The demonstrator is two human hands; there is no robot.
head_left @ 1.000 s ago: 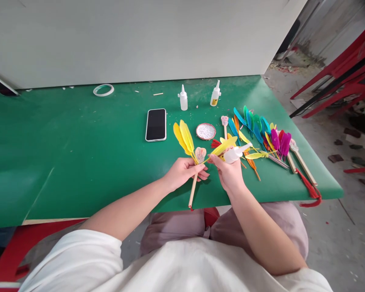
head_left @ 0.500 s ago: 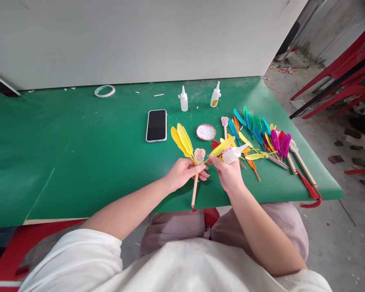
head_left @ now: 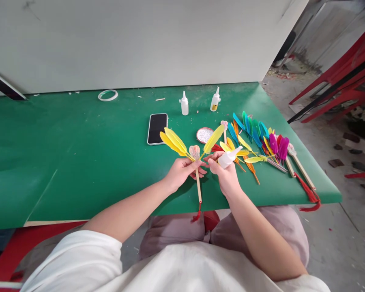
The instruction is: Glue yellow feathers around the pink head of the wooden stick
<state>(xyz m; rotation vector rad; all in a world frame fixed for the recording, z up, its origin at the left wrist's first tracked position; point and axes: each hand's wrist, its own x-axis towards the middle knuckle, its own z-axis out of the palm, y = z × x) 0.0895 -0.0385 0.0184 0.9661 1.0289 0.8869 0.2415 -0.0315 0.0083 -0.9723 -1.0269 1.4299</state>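
Note:
My left hand (head_left: 184, 172) is closed round a wooden stick (head_left: 198, 188) near its top, where a pinkish heart-shaped piece (head_left: 194, 152) sits. Two yellow feathers (head_left: 174, 141) fan out to the left of that piece, and one more yellow feather (head_left: 213, 139) slants up to the right. From the stick's lower end hangs a red tassel (head_left: 196, 217). My right hand (head_left: 226, 174) is shut on a white glue bottle (head_left: 228, 157), its nozzle pointing up and right. The right fingertips are close beside the left ones; whether they touch the stick is hidden.
A shallow dish of white bits (head_left: 204, 135), a black-screened phone (head_left: 157, 128) and two upright bottles (head_left: 184, 104) stand beyond my hands. Coloured feathers (head_left: 255, 134) and tasselled sticks (head_left: 302, 166) lie to the right. A tape roll (head_left: 108, 95) lies farther back on the green table (head_left: 79, 162).
The right-hand yellow feather now stands more upright beside the heart-shaped piece, and my right fingers have come off it. The stick's lower end has swung right, with the tassel hanging into view.

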